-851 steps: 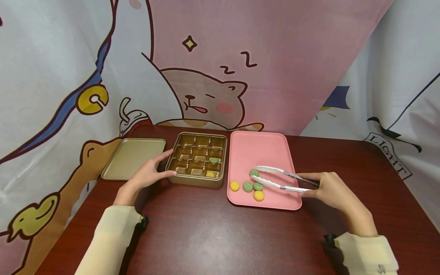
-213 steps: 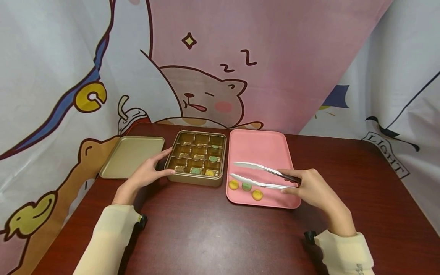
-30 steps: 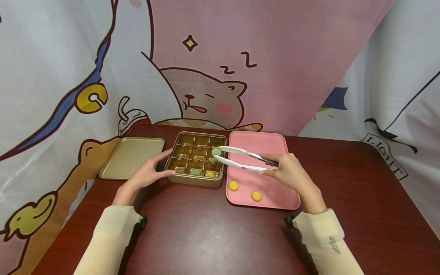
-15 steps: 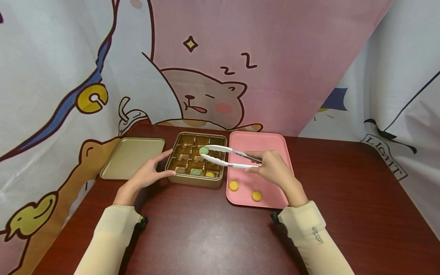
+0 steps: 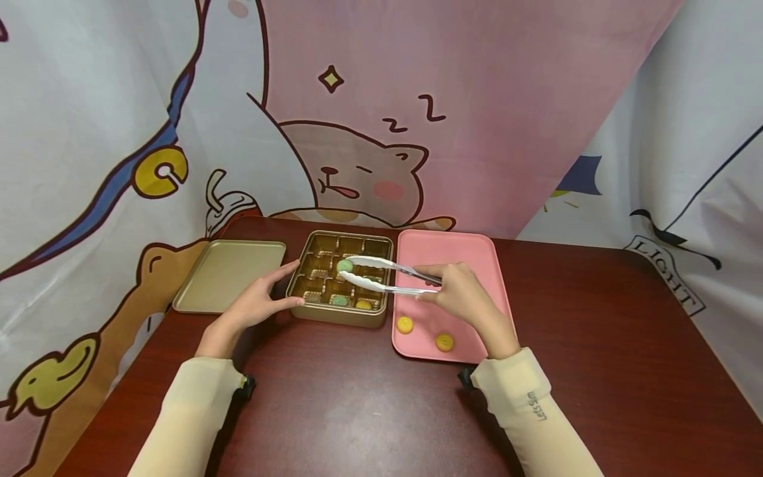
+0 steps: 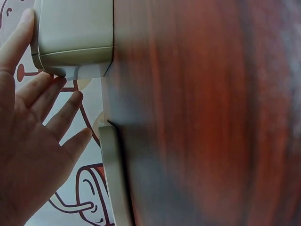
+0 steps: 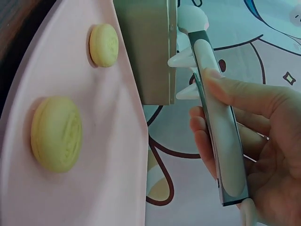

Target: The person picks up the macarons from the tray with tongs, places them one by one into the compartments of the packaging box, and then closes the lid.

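Observation:
My right hand (image 5: 465, 298) grips metal tongs with white scalloped tips (image 5: 365, 283), whose arms reach left over a gold tin (image 5: 336, 319). Between the tips is a small round green mooncake (image 5: 344, 266), above the tin's middle compartment. Another green mooncake (image 5: 340, 301) and a yellow one (image 5: 364, 304) lie in the front row; the tongs partly cover the right column. My left hand (image 5: 256, 305) spans the tin's front left corner, fingers extended against it. The left wrist view shows those fingers (image 6: 70, 110) spread beside the tin wall (image 6: 75, 28).
To the tin's right lies a pink tray (image 5: 447, 248) with two yellow mooncakes, one near the left edge (image 5: 405, 324) and one nearer the front (image 5: 444, 342). A flat gold lid (image 5: 235, 271) lies left of the tin. A printed cloth (image 5: 477, 132) hangs behind the table.
Over the last second, the tongs carried the green mooncake left from the tin's right side to its middle. It lay on the pink tray seven seconds ago. The left hand stayed put.

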The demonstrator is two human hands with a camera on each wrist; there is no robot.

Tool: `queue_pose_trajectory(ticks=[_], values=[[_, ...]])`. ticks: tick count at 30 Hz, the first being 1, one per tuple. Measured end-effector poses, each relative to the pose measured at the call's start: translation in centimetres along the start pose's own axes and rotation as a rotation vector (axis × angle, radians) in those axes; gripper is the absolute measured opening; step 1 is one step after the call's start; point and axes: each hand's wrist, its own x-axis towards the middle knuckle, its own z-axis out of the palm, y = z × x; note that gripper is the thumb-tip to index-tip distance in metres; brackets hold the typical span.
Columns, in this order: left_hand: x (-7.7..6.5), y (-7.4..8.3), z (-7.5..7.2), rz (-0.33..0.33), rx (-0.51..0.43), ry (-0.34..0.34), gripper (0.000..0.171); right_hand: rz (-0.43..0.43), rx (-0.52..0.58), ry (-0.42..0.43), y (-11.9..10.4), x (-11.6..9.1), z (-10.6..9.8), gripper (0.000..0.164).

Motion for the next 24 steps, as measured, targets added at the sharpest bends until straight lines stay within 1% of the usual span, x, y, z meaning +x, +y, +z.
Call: queue_pose_trajectory(ticks=[12,20,24], values=[[-0.1,0.2,0.1,0.006,-0.004,-0.002,0.085,0.048,0.008,-0.027,0.1,-0.4,-0.1,0.056],[-0.1,0.1,0.1,0.002,-0.004,-0.002,0.085,0.051,0.003,-0.004,0.6,-1.4,-0.8,0.056],[-0.1,0.1,0.0,0.011,-0.003,0.002,0.084,0.058,0.007,0.005,0.8,-1.9,-1.4,0.056]])
